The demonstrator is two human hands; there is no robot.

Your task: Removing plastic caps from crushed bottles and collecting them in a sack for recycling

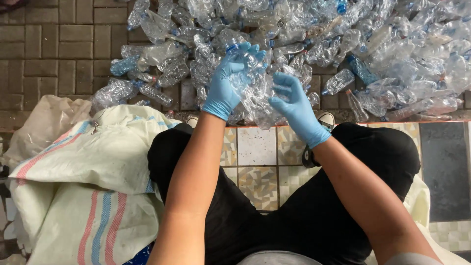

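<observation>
Both my hands wear blue gloves and grip one crushed clear plastic bottle [257, 100] in front of me. My left hand [226, 83] holds its upper end, near the blue cap ring. My right hand [297, 110] clasps the lower, crumpled part from the right. The bottle hangs above the edge of the tiled step, between my knees. Behind it lies a large heap of clear crushed bottles [373, 54] on brick paving.
A white woven sack [93, 167] with red and blue stripes lies at my left, against my leg. My knees in black shorts [304, 216] frame patterned floor tiles [257, 147]. Brick paving [54, 44] spreads at the upper left. My shoe [324, 120] shows by the step.
</observation>
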